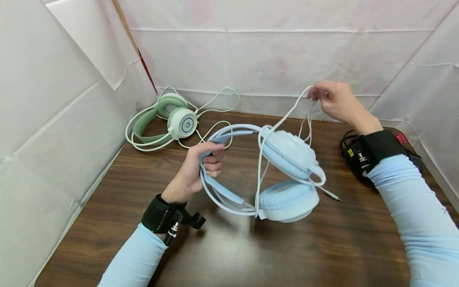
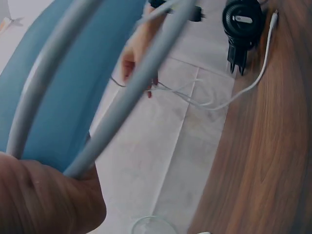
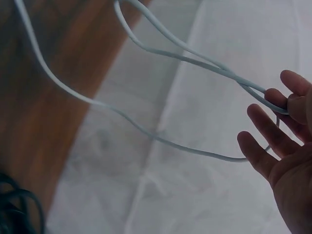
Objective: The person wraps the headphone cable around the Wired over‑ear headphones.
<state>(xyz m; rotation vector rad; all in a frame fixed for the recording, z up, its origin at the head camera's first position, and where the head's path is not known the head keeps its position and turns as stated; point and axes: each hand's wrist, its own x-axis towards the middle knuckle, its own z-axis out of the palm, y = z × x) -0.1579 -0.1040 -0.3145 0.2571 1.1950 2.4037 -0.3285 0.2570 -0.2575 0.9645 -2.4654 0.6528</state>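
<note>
My left hand [image 1: 202,165] grips the padded headband of light blue headphones [image 1: 287,153], holding them above the table with the ear cups toward the right. Up and to the right, my right hand [image 1: 338,99] pinches the white cable [image 1: 287,115] between thumb and index finger; the other fingers spread loosely in the right wrist view. From that pinch, the cable [image 3: 200,63] runs in several strands. One strand crosses the headband near the ear cups, and the plug [image 1: 333,195] hangs free beside them. The left wrist view shows the blue headband [image 2: 73,73] up close, with the fingertips hidden.
Green-and-white headphones [image 1: 183,121] lie at the back left of the brown wooden table [image 1: 229,247], their cable looped beside them. Black headphones [image 2: 243,22] lie at the right, partly behind my right wrist in the head view. White sheeting [image 1: 287,59] surrounds the table's back and sides.
</note>
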